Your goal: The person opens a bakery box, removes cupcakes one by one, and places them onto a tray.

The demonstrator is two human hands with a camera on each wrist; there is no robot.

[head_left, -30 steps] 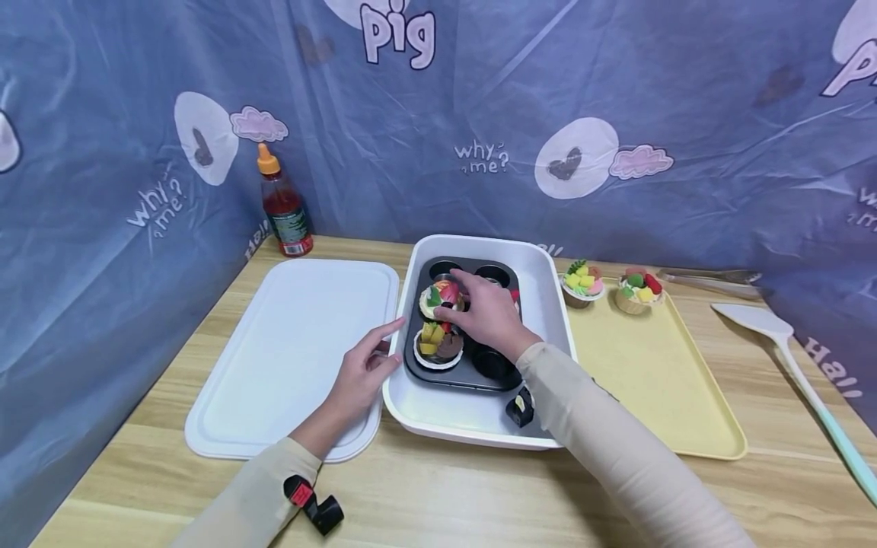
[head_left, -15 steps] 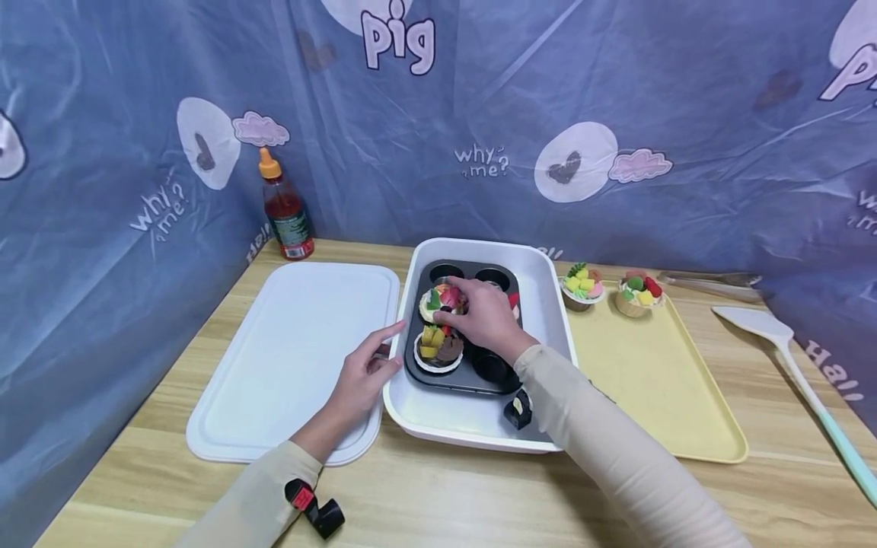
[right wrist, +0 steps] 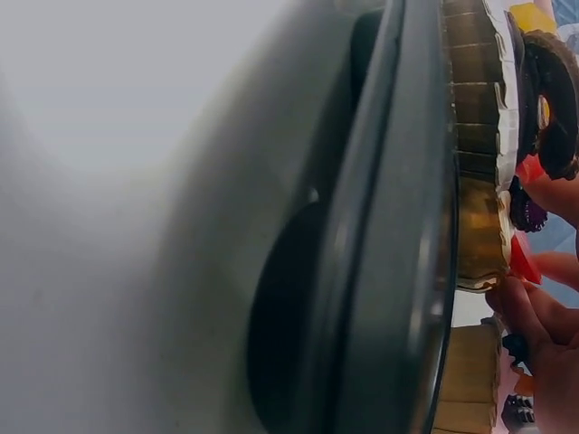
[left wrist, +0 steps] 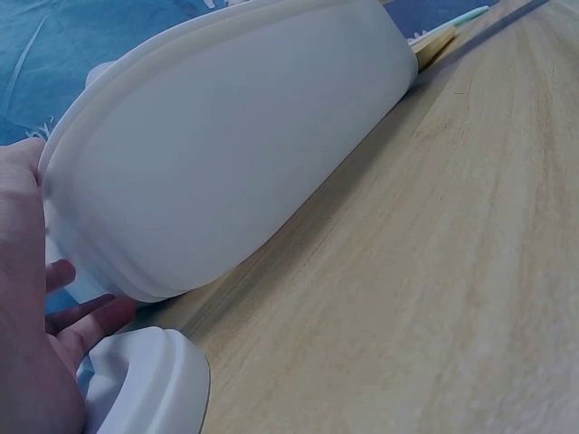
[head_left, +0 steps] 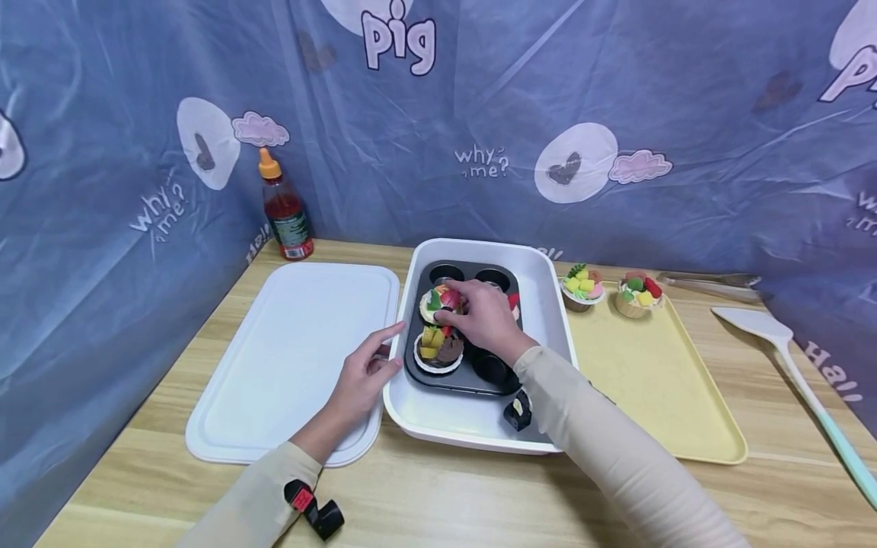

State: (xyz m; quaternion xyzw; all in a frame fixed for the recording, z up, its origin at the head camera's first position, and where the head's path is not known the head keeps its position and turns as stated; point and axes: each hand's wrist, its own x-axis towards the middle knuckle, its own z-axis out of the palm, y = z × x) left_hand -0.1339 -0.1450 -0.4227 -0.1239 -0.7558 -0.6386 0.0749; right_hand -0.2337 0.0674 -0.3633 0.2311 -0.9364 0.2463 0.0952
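In the head view, my right hand [head_left: 483,310] pinches a fruit-topped cupcake [head_left: 432,308] in the middle left cup of a dark muffin tin [head_left: 473,384]. In the right wrist view, its thumb and fingers are at the top edge of that cupcake's golden liner [right wrist: 479,231]. A chocolate cupcake with yellow pieces [head_left: 433,358] stands in the near left cup. Another cupcake with a red topping [head_left: 515,302] is mostly hidden behind my right hand. The tin lies inside a white plastic bin [head_left: 445,434]. My left hand [head_left: 363,373] rests with fingertips and thumb at the bin's left rim.
A white board [head_left: 288,358] lies left of the bin, and a chili sauce bottle [head_left: 288,217] stands behind it. Right of the bin, a yellow tray [head_left: 651,380] bears two cupcakes [head_left: 637,295] at its far end. Tongs [head_left: 712,283] and a white spatula [head_left: 760,323] lie beyond.
Between half a second ago and now hardly anything differs. Since one second ago the view has shifted slightly; both hands keep their places at the cupcake and the rim.
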